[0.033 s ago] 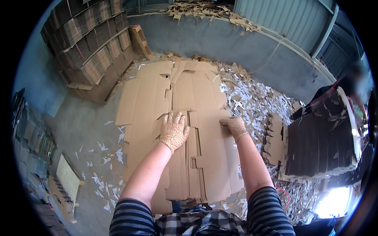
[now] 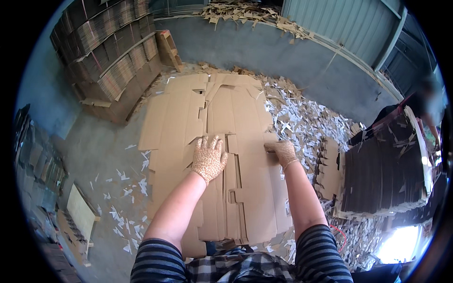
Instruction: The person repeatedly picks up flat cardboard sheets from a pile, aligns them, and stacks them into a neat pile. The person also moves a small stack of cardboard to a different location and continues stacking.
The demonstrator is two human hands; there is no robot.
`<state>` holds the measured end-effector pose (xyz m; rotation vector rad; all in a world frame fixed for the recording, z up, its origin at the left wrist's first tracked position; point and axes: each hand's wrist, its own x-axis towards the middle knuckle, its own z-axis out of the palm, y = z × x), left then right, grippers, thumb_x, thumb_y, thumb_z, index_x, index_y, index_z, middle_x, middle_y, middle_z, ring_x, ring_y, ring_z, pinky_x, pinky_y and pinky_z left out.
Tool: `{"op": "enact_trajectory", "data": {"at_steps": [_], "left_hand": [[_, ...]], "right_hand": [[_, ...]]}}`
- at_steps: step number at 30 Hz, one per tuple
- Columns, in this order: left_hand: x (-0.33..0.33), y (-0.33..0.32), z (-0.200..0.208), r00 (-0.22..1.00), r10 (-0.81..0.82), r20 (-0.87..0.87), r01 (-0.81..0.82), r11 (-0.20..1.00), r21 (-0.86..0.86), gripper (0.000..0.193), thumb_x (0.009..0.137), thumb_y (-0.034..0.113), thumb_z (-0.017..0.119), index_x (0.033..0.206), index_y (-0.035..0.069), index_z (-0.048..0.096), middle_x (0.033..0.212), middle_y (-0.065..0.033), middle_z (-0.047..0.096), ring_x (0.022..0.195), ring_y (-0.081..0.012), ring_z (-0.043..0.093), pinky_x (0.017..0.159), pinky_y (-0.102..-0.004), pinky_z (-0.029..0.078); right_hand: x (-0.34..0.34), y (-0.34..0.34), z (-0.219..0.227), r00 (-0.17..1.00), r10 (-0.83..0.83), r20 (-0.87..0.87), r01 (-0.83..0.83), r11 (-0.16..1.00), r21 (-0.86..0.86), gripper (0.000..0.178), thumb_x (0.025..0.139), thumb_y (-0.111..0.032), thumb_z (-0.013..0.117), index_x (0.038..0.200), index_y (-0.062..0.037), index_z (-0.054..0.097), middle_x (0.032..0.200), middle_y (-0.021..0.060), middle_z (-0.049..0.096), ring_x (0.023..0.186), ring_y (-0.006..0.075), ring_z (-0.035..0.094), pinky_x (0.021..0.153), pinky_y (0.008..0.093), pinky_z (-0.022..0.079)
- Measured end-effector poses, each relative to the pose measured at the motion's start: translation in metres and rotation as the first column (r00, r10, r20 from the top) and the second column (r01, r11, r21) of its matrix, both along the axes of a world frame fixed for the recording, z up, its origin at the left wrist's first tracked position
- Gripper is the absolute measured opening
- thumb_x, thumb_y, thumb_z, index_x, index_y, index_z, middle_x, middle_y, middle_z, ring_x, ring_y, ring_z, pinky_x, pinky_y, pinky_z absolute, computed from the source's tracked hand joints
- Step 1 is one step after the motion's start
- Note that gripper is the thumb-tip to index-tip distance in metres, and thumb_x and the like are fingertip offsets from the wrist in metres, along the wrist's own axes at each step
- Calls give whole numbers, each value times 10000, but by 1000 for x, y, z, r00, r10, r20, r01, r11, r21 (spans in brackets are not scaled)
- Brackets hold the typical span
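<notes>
Flat brown die-cut cardboard sheets (image 2: pixel 257 198) lie in a wide pile in front of me, with slots and a long gap down the middle. My left hand (image 2: pixel 209 159), in a tan patterned glove, rests flat near that gap with its fingers spread. At the pile's right edge is my right hand (image 2: pixel 283 153), gloved alike. Its thumb side points inward over the top sheet and the other fingers are curled at the edge, partly hidden, so it looks closed on the cardboard.
White and brown cardboard scraps (image 2: pixel 302 118) litter the floor. Bundled cardboard stacks (image 2: pixel 113 52) stand far left; a dark cardboard stack (image 2: pixel 382 165) stands right, with a person (image 2: pixel 415 106) behind it. A low grey wall (image 2: pixel 264 52) runs along the back. A board (image 2: pixel 82 212) leans at left.
</notes>
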<state>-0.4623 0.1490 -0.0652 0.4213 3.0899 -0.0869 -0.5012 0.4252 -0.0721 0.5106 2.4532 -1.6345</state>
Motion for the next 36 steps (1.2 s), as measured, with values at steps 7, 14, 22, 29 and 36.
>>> {"op": "enact_trajectory", "data": {"at_steps": [7, 14, 22, 29, 36], "left_hand": [[-3, -2, -2, 1000, 1, 2, -1, 998, 57, 599, 1030, 400, 353, 1506, 44, 425, 1593, -119, 380, 1457, -374, 339, 1223, -478, 223], [-1, -7, -1, 1000, 16, -12, -14, 987, 162, 577, 1002, 364, 449, 1459, 11, 462, 1551, -171, 415, 1438, -420, 348, 1215, -501, 236], [-3, -5, 0, 1000, -5, 1, 5, 987, 159, 580, 1015, 364, 418, 1473, 11, 449, 1561, -167, 400, 1446, -419, 337, 1221, -497, 226], [1, -11, 1, 999, 26, 39, -30, 991, 129, 597, 1025, 380, 393, 1497, 17, 418, 1583, -159, 375, 1463, -414, 313, 1224, -486, 222], [-2, -8, -5, 1000, -19, -10, 21, 993, 117, 586, 1007, 372, 410, 1488, 41, 451, 1561, -146, 416, 1438, -404, 360, 1209, -484, 238]], "right_hand": [[-35, 20, -15, 987, -18, 161, 71, 941, -331, 403, 753, -276, 849, 994, 31, 749, 876, 124, 726, 690, 214, 693, 604, 352, 570], [-53, 10, 1, 986, 70, 150, -62, 996, -60, 506, 728, -273, 879, 1063, 67, 712, 915, 135, 723, 783, 219, 708, 621, 343, 575], [-49, 12, 0, 998, 57, -9, -56, 898, -437, 368, 759, -177, 828, 1051, 21, 724, 917, 90, 734, 800, 185, 692, 721, 308, 554], [-32, -30, 71, 965, 261, 13, -259, 951, 172, 469, 789, -277, 813, 1106, 43, 682, 974, 122, 724, 854, 189, 695, 758, 320, 556], [-58, 22, -27, 985, 81, 153, 27, 800, -600, 418, 851, -254, 765, 1197, -34, 684, 1044, 73, 718, 853, 237, 659, 764, 437, 561]]}}
